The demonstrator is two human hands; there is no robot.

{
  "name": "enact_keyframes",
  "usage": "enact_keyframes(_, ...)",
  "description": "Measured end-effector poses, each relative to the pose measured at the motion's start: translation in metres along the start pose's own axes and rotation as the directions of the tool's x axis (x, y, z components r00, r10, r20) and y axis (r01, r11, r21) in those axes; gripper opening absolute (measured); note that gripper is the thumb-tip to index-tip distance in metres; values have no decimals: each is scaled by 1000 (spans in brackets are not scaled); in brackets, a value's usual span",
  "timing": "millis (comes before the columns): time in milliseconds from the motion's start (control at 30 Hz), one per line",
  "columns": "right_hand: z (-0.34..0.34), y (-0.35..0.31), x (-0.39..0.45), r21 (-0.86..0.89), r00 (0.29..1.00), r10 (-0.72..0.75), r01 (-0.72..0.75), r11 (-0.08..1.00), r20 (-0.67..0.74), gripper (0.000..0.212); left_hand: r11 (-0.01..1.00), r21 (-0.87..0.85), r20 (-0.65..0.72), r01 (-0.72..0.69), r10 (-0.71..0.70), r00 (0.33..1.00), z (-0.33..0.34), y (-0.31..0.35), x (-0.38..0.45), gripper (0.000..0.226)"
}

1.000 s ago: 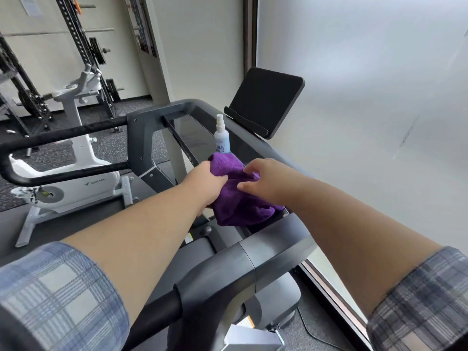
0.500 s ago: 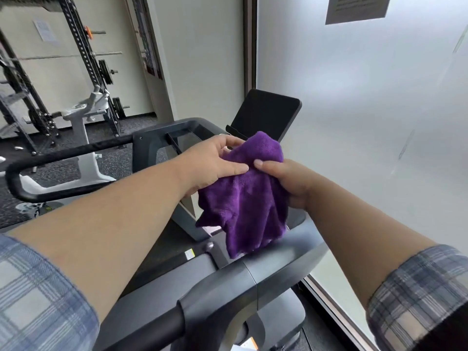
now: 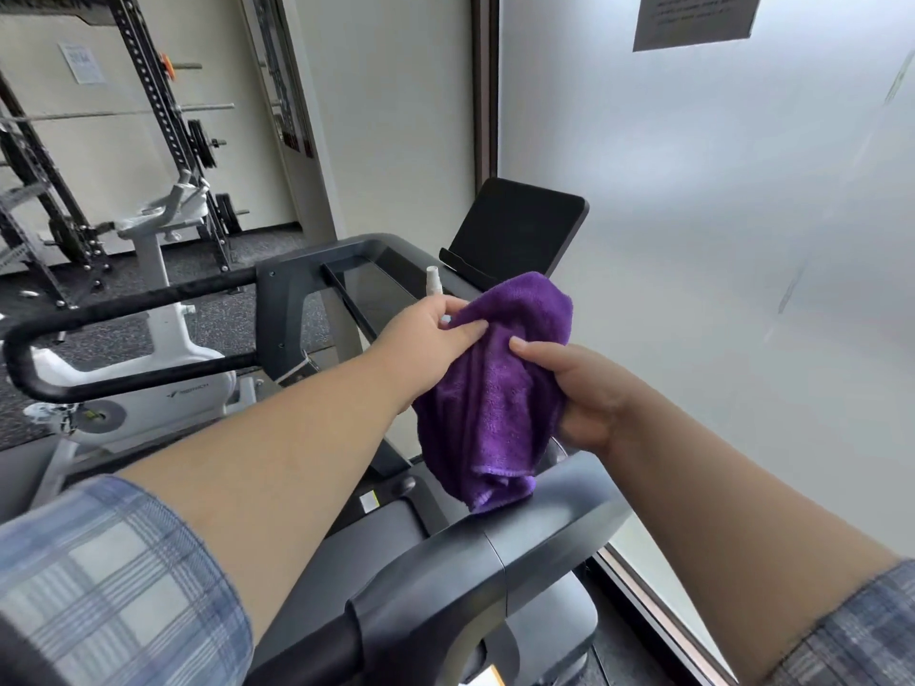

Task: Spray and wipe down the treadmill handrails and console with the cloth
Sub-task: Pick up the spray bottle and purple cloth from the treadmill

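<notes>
Gym room showing. Treadmill (image 3: 445,576) filling 6 o'clock, dark console screen (image 3: 520,230) at 12. White exercise bike (image 3: 153,349) sitting at 9. Squat rack (image 3: 158,116) with weight plates (image 3: 202,150) standing at 10, speckled rubber floor (image 3: 208,269) lying beneath.

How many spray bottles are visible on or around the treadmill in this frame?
1. A white spray bottle stands on the treadmill console, just behind the left hand and beside the purple cloth; only its top shows. Others may be hidden behind the cloth.

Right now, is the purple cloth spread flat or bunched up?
Bunched: the purple cloth hangs in loose folds, pinched by left hand and right hand.
</notes>
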State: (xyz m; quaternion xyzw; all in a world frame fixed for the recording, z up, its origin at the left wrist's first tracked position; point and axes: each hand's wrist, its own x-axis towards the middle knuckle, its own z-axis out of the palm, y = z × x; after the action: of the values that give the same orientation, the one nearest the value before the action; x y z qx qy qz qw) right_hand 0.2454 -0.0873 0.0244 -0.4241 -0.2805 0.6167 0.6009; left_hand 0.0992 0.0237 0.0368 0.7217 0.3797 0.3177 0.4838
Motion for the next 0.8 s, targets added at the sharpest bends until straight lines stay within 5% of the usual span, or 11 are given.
enact_keyframes(133,-10,2,-3,35,981,100,-95,995,-165,28,990,95,-194,107,-87,977,-1,-25,3,38)
enact_keyframes(233,-14,8,-7,114,965,99,-73,991,-245,17,955,269,-403,125,-6,915,-7,-38,12,60)
enact_keyframes(467,-21,14,-10,218,951,89,-23,976,-297,29,844,534,-278,45,125,952,4,-37,73,96)
enact_keyframes(800,-14,23,-15,321,974,14,61,945,-226,39,825,560,-326,71,141,935,19,-51,95,80)
